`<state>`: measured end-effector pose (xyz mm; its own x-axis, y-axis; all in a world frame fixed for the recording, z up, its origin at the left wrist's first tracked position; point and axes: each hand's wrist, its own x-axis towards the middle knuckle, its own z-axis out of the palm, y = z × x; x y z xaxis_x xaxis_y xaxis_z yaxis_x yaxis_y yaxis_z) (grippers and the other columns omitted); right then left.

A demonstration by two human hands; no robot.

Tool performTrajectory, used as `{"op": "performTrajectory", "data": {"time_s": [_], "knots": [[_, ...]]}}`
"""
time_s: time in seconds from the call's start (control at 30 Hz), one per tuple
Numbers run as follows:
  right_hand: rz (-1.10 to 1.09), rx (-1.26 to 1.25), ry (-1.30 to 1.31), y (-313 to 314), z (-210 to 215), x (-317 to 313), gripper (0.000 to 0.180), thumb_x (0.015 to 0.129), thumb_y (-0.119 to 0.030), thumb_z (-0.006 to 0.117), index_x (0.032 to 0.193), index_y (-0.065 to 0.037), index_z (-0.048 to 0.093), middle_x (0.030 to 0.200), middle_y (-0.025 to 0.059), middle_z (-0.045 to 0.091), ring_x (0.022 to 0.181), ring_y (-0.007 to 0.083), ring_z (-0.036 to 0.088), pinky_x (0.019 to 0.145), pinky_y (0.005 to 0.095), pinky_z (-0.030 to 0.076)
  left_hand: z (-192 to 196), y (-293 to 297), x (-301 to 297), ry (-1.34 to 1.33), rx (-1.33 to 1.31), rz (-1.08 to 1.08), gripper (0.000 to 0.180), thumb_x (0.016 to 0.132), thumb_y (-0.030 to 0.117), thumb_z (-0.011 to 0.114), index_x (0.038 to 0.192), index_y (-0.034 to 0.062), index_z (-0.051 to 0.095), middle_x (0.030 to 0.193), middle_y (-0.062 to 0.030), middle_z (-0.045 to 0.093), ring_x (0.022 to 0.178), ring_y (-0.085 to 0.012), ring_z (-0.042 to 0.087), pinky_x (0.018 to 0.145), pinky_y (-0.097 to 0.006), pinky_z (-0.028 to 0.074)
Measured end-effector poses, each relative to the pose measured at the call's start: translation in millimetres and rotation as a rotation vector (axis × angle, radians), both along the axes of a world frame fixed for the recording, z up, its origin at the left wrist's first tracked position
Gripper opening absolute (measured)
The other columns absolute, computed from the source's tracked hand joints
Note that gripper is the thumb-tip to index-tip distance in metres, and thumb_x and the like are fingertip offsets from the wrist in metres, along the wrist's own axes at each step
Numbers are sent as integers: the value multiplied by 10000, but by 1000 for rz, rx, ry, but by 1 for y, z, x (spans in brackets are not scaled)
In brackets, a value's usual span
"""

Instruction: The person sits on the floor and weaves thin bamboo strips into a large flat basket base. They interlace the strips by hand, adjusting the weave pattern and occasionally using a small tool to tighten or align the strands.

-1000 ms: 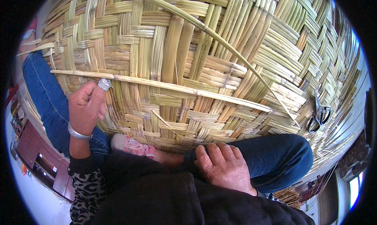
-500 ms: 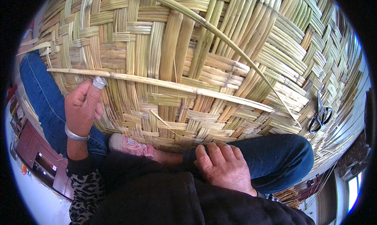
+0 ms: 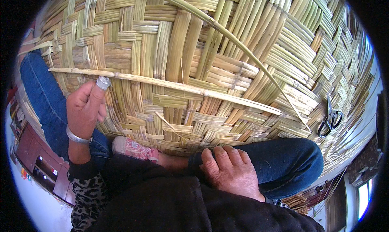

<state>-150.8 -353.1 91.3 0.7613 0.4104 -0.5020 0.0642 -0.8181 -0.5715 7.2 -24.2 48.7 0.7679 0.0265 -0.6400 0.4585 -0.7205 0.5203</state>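
Note:
My left hand (image 3: 84, 112) is closed in a loose fist over the near left part of a woven reed mat (image 3: 146, 49), with nothing showing in it. Silver tape wraps the thumb's tip, which points at a long pale reed (image 3: 162, 83) lying across the weave; whether they touch I cannot tell. A bracelet circles that wrist. On my bent right leg (image 3: 279, 161) rests my right hand (image 3: 233, 171), its fingers draped flat over the jeans and holding nothing. Another long greenish reed (image 3: 239, 45) slants over the mat from the top toward the right.
Scissors with dark handles (image 3: 331, 121) lie on the mat's right side, blades pointing away. Loose reed ends (image 3: 360, 122) fringe the right edge. My pink patterned shoe (image 3: 135, 149) is at the near edge. A short splinter (image 3: 164, 120) sticks up from the weave.
The left hand's thumb has shifted very slightly upward, toward the pale reed. My right hand stays on the leg, and the reeds and scissors keep their places.

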Motion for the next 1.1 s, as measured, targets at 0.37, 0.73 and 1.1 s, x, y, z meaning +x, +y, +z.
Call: {"op": "performTrajectory", "data": {"time_s": [0.37,0.73,1.1], "knots": [[18,-8,-19,-1,-3,-4,442,905,-311,749,1284,-117,631,1153,113,684,1080,316,668,877,463,535,0,0,0,-12,-9,-27,351,1094,254,626,793,76,598,581,25,571,468,-20,498,420,-195,347],[18,-5,-17,-2,-4,-4,439,903,-304,742,1285,-120,631,1164,111,683,1080,310,669,869,459,537,1,1,1,-14,11,-46,330,1094,249,623,820,64,617,598,24,572,473,-27,502,431,-198,372],[13,-16,0,-2,-3,-3,421,911,-306,737,1274,-120,634,1165,106,684,1089,309,675,886,456,543,-1,5,1,-12,18,-31,342,1099,267,616,823,65,634,577,26,562,461,-22,477,422,-206,328]]}}
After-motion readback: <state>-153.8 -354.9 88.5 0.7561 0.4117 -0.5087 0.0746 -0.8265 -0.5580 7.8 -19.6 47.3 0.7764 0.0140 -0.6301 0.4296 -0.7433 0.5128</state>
